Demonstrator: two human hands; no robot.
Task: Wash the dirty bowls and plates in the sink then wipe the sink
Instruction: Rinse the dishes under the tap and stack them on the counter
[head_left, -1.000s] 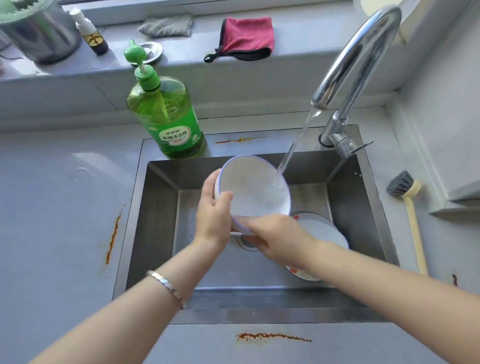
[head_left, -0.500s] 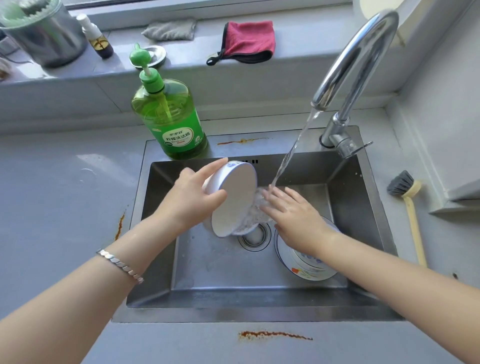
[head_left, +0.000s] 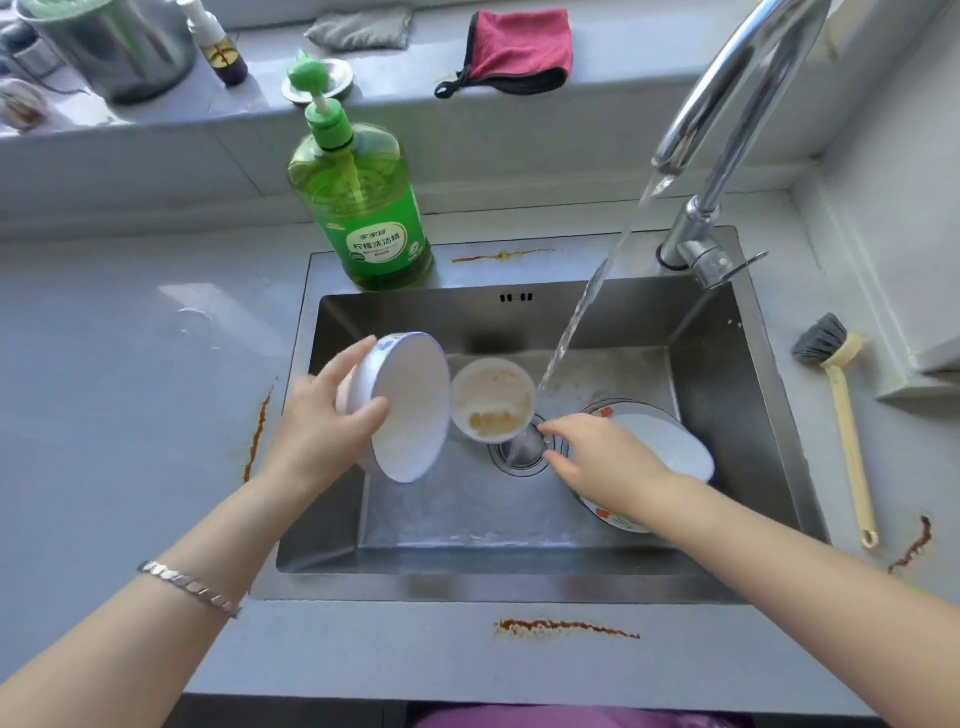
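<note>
1. head view: left hand (head_left: 322, 431) grips a white bowl (head_left: 410, 410), thumb on the rim and fingers on the outer wall. the bowl is tipped on its side, mouth facing right, over the left part of the sink (head_left: 727, 374).
2. right hand (head_left: 602, 457) holds nothing. fingers are loosely spread, with the tips over the drain (head_left: 524, 452).
3. dirty bowl (head_left: 493, 400) sits upright on the sink floor (brownish residue inside), just beside the white bowl and close to the right hand's fingertips.
4. plate (head_left: 670, 447) with a patterned rim lies in the right of the sink, partly under the right wrist.
5. faucet (head_left: 727, 104) is running. water (head_left: 587, 296) lands next to the drain, just right of the dirty bowl.
6. green soap bottle (head_left: 363, 208) stands on the sink's back rim. brush (head_left: 841, 405) lies on the counter (head_left: 130, 389) right of the sink.
</note>
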